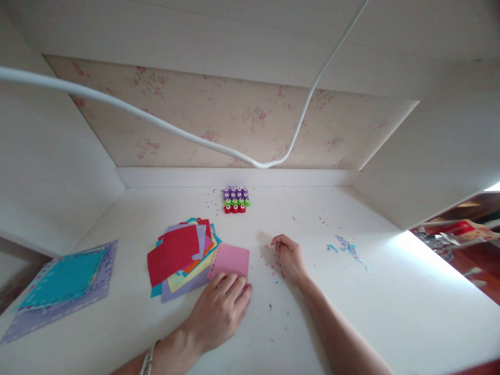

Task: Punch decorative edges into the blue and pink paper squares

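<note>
My left hand (219, 310) lies flat on the white desk (390, 312), fingers stretched onto the near edge of a pink paper square (230, 260) with punched holes along its top edge. That pink square leans against a fanned pile of coloured paper squares (179, 255), a red one on top. My right hand (289, 255) rests on the desk to the right of the pink square, fingers curled down among small paper bits (273, 263). What its fingertips hold, if anything, is hidden.
A block of small purple, green and red punches (235, 199) stands at the back of the desk. A teal square on a lilac sheet (62, 286) lies at the left. Paper scraps (347, 247) are scattered at the right. A white cable (195, 138) hangs overhead.
</note>
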Demonstrator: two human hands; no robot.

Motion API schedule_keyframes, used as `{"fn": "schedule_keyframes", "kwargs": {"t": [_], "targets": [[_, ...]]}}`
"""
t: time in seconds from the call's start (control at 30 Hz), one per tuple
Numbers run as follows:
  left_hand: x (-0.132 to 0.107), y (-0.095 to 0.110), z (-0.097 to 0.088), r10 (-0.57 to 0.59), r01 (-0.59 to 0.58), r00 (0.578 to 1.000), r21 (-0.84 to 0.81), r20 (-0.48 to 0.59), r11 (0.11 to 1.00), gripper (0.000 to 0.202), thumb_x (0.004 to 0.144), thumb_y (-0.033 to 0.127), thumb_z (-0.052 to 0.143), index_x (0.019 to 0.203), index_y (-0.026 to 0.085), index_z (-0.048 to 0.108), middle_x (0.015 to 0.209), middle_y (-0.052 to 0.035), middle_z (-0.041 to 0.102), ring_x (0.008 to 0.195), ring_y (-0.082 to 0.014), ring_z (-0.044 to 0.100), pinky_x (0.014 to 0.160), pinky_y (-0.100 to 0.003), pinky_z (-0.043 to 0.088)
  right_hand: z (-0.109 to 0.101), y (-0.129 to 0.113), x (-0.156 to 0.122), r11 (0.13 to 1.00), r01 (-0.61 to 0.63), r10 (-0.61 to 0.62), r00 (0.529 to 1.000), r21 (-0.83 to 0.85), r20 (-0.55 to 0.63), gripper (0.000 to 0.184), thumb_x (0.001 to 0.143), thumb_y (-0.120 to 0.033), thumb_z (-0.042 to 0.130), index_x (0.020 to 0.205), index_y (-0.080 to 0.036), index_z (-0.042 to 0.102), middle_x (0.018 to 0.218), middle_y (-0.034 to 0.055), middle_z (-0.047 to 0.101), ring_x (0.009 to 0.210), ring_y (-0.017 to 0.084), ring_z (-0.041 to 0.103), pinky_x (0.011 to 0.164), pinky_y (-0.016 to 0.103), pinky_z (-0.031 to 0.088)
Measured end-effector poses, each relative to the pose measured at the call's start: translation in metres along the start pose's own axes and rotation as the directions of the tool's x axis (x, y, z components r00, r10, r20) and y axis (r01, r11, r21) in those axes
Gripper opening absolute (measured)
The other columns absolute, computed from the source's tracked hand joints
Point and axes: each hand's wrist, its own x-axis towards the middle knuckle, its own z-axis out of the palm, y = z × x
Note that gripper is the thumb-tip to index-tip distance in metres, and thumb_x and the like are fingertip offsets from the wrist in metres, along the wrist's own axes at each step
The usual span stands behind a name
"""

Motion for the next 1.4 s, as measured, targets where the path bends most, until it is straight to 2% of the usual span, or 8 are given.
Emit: {"fn": "schedule_keyframes", "kwargs": {"t": [0.27, 0.43, 0.57, 0.9, 1.03, 1.17, 1.3, 1.4], "targets": [[-0.008, -0.006, -0.013, 0.156, -0.156, 0.988, 0.002, -0.013, 0.988, 0.022, 0.091, 0.020, 0.047, 0.109, 0.018, 0.060, 0.085, -0.0039, 0.064, 0.076, -0.0171, 0.057, 0.072, -0.034, 0.043, 0.002, -0.005, -0.002, 0.997, -0.001, 0.004, 0.999, -0.074, 0.042, 0.018, 0.057, -0.022, 0.034, 0.057, -0.020, 0.052, 0.053, -0.0018, 0.046, 0.047, 0.011, 0.037, 0.047, 0.022, 0.027], [-0.016, -0.024, -0.020, 0.050, -0.052, 0.996, -0.021, -0.076, 0.998, 0.021, 0.092, 0.017, 0.047, 0.107, 0.019, 0.062, 0.089, -0.0035, 0.064, 0.084, -0.0168, 0.059, 0.082, -0.034, 0.046, 0.001, -0.006, -0.003, 0.994, 0.002, 0.004, 0.999, -0.109, 0.054, 0.017, 0.055, -0.022, 0.033, 0.055, -0.020, 0.050, 0.049, -0.0027, 0.042, 0.044, 0.012, 0.036, 0.047, 0.023, 0.027], [-0.018, -0.036, -0.021, -0.049, 0.046, 0.993, -0.034, -0.111, 0.998, 0.021, 0.091, 0.016, 0.048, 0.106, 0.019, 0.062, 0.103, -0.0052, 0.064, 0.101, -0.0203, 0.058, 0.092, -0.039, 0.045, 0.003, -0.007, -0.003, 0.991, 0.019, -0.011, 0.998, -0.131, 0.060, 0.017, 0.056, -0.021, 0.033, 0.055, -0.020, 0.050, 0.051, -0.0020, 0.044, 0.046, 0.012, 0.036, 0.047, 0.023, 0.027], [-0.014, -0.033, -0.018, -0.032, 0.028, 0.999, -0.109, -0.031, 0.994, 0.017, 0.090, 0.016, 0.051, 0.103, 0.018, 0.062, 0.106, -0.0053, 0.063, 0.105, -0.0208, 0.055, 0.097, -0.041, 0.043, 0.004, -0.009, -0.004, 0.980, 0.027, -0.010, 0.996, -0.195, 0.090, 0.018, 0.059, -0.020, 0.033, 0.057, -0.021, 0.051, 0.055, -0.0009, 0.049, 0.052, 0.014, 0.044, 0.052, 0.023, 0.030], [-0.015, -0.034, -0.014, -0.028, 0.022, 0.999, -0.130, -0.042, 0.991, 0.016, 0.091, 0.017, 0.051, 0.102, 0.018, 0.062, 0.107, -0.0055, 0.063, 0.105, -0.0213, 0.056, 0.097, -0.040, 0.044, 0.005, -0.011, -0.005, 0.976, 0.002, 0.019, 0.995, -0.216, 0.098, 0.020, 0.061, -0.019, 0.033, 0.059, -0.020, 0.054, 0.056, -0.0008, 0.050, 0.053, 0.014, 0.045, 0.053, 0.024, 0.032], [-0.015, -0.034, -0.011, -0.087, 0.077, 0.994, -0.138, -0.069, 0.987, 0.020, 0.090, 0.018, 0.052, 0.107, 0.019, 0.062, 0.116, -0.0075, 0.061, 0.116, -0.0239, 0.051, 0.105, -0.044, 0.039, 0.006, -0.009, -0.005, 0.972, 0.031, -0.004, 0.994, -0.234, 0.113, 0.021, 0.064, -0.019, 0.035, 0.061, -0.020, 0.056, 0.056, -0.0013, 0.052, 0.056, 0.014, 0.047, 0.054, 0.024, 0.032], [-0.014, -0.033, -0.010, -0.152, 0.140, 0.986, -0.151, -0.070, 0.979, 0.023, 0.090, 0.024, 0.053, 0.111, 0.019, 0.061, 0.118, -0.0082, 0.060, 0.119, -0.0253, 0.049, 0.109, -0.047, 0.034, 0.009, -0.011, 0.002, 0.972, 0.019, 0.003, 0.996, -0.234, 0.091, 0.024, 0.071, -0.019, 0.037, 0.072, -0.020, 0.061, 0.058, -0.0019, 0.055, 0.055, 0.015, 0.050, 0.054, 0.024, 0.036], [-0.015, -0.034, -0.008, -0.166, 0.156, 0.985, -0.172, -0.046, 0.973, 0.020, 0.091, 0.024, 0.052, 0.107, 0.020, 0.062, 0.111, -0.0064, 0.063, 0.111, -0.0235, 0.054, 0.109, -0.048, 0.032, 0.019, -0.021, 0.018, 0.956, 0.103, -0.070, 0.990, -0.275, 0.125, 0.029, 0.073, -0.018, 0.042, 0.091, -0.020, 0.064, 0.078, 0.0017, 0.067, 0.069, 0.017, 0.060, 0.063, 0.027, 0.045]]}}
